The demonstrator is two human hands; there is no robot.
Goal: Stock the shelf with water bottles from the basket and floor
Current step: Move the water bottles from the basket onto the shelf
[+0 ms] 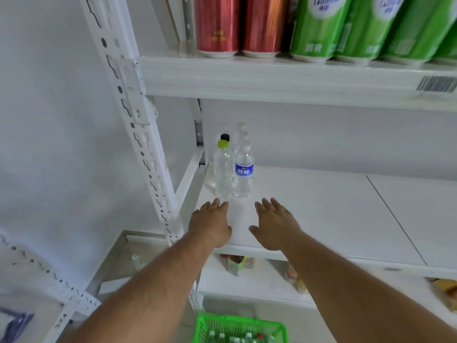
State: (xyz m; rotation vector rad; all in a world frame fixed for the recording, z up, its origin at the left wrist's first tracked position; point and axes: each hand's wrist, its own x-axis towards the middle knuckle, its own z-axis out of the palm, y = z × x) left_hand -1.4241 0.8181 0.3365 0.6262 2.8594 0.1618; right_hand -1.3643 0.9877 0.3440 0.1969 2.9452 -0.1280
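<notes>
Head view of shelf stocking at an early stage. The middle shelf [309, 206] carries a small cluster of water bottles in its left rear corner: a clear bottle with a yellow-green cap [223, 169] stands upright at the front, touching or just beside a blue-labelled bottle with a white cap [244, 173]; behind them a black-capped bottle [225, 137] and at least one more white-capped bottle [241, 131] are partly hidden, so the exact count cannot be told. The rest of this shelf, to the right of the cluster, holds no bottles. The left hand [210, 222] and the right hand [275, 224] both hover over the front of the shelf, just short of the two front bottles; each grip is slack, fingers extended and holding nothing. Below, at the bottom edge of the view, the green basket [205, 328] on the floor holds several capped bottles, mostly white caps and one red; how many is unclear. One small bottle [136, 261] stands low down to the left of the shelving. By these signs only a few bottles are placed and most of the stock remains to be lifted. The upper shelf carries red cans [217, 26] and green cans [319, 26].
</notes>
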